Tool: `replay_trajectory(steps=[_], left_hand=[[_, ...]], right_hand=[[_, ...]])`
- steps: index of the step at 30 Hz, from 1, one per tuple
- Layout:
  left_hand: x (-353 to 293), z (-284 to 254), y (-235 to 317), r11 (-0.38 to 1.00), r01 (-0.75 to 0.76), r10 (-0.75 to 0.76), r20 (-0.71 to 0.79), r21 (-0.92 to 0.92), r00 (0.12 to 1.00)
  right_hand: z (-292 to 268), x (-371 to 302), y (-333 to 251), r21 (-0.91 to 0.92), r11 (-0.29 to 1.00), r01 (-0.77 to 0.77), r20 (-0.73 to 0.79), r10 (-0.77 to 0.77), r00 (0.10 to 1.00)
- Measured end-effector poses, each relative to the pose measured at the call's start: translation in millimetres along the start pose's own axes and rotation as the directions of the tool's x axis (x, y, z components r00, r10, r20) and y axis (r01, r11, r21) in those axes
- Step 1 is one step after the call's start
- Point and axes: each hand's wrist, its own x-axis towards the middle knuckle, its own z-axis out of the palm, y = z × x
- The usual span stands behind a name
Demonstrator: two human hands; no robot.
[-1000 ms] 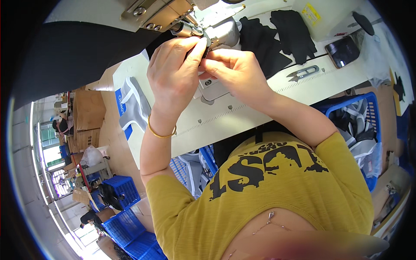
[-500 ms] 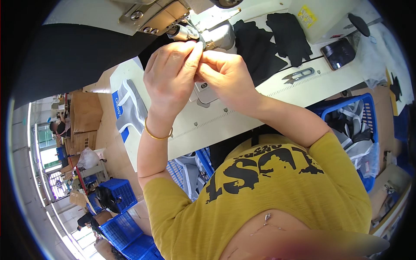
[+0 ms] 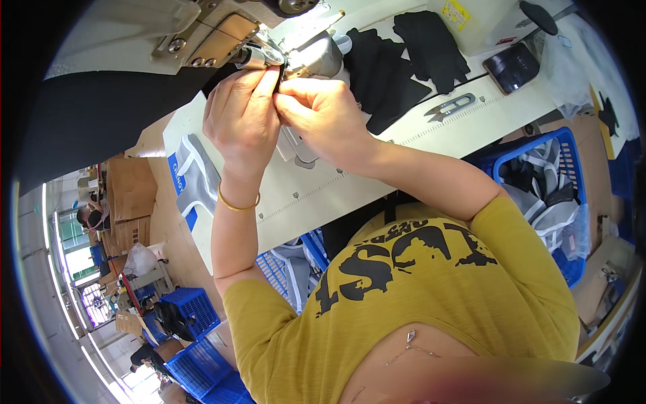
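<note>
My left hand [image 3: 243,124] and my right hand [image 3: 328,120] meet at the working end of a sewing machine [image 3: 225,42], fingertips almost touching. Both are closed in a pinch around a small dark piece [image 3: 281,78], which looks like cloth; the fingers cover most of it. It sits right beside the machine's metal presser area, under a bright lamp glow. Black fabric pieces [image 3: 380,77] lie flat on the white table [image 3: 417,128] to the right of my hands. Grey thread snips [image 3: 452,108] rest on the table nearer to me.
A dark phone [image 3: 511,69] lies at the table's right end. A grey-and-white fabric piece [image 3: 198,176] hangs at the left end. Blue baskets with grey and black pieces stand below, one at the right [image 3: 572,158]. Further left are cartons [image 3: 131,188], blue crates [image 3: 192,310] and other people.
The whole view has shifted slightly, so the machine and table sit further left and up. My hands keep their pinch at the machine, with little change in finger position.
</note>
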Motion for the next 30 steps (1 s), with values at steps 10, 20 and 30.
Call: replay_trajectory(steps=[10, 20, 30], left_hand=[[-2, 1, -6, 0.999, -0.017, 0.015, -0.035, -0.035, 0.999], [-6, 11, -8, 0.881, 0.453, -0.457, 0.007, -0.139, 0.890], [2, 6, -44, 0.711, 0.632, -0.452, 0.488, -0.309, 0.746]], right_hand=[[-1, -2, -7, -0.126, 0.992, -0.018, 0.019, 0.021, 1.000], [-2, -2, -13, 0.071, 0.989, -0.133, 0.061, 0.128, 0.990], [-3, 0, -19, 0.010, 0.980, -0.199, 0.138, 0.196, 0.971]])
